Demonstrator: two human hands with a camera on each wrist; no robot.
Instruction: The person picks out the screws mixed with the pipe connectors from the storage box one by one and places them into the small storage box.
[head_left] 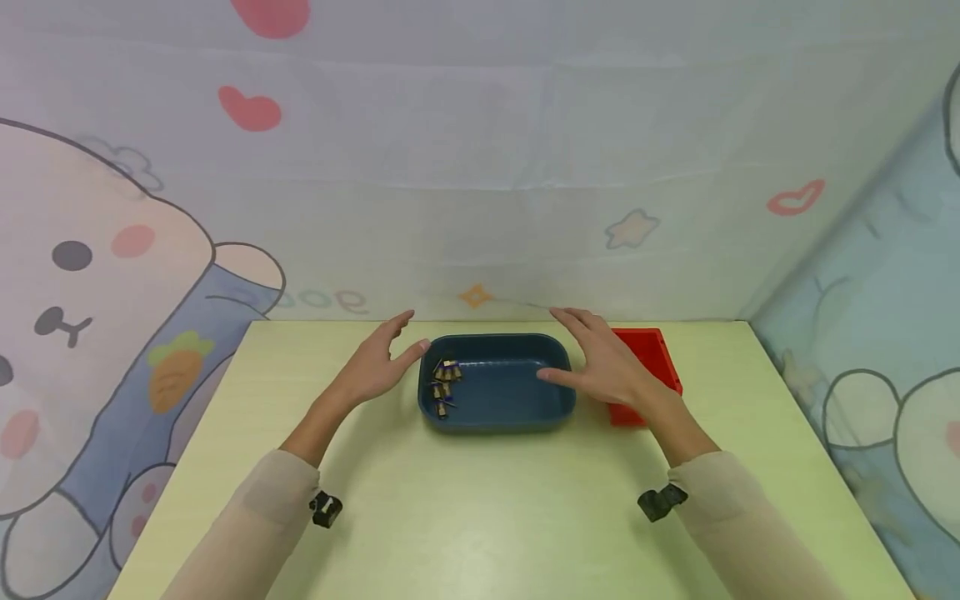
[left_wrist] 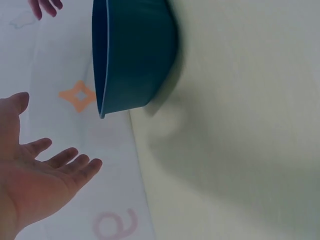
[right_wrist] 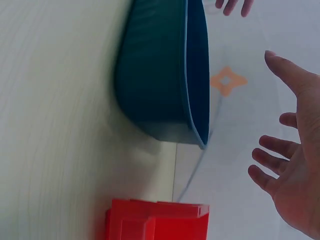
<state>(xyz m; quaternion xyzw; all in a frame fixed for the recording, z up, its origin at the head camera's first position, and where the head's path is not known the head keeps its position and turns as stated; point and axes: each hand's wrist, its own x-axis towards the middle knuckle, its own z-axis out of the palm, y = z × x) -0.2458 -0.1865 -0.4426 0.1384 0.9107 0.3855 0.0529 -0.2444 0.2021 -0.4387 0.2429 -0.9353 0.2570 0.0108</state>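
A dark blue oblong tray point(head_left: 510, 396) stands on the table between the two hands. Small brass-coloured pieces with dark blue parts and thin pins point(head_left: 442, 387) lie in a loose group at its left end; their exact kind is too small to tell. Beside the tray's left end, my left hand point(head_left: 372, 364) hovers with fingers extended and thumb apart, holding nothing. Over the tray's right end and the gap to a red bin point(head_left: 654, 354), my right hand point(head_left: 606, 364) is held with spread fingers, also holding nothing. It hides part of the red bin. Both wrist views show relaxed, empty palms.
The pale yellow table point(head_left: 495, 517) ends at a back wall covered by a printed cloth point(head_left: 450, 167). Another printed cloth point(head_left: 892, 292) hangs along the right side. A small black device point(head_left: 326, 508) sits at the left cuff, and a similar black device point(head_left: 662, 502) at the right cuff.
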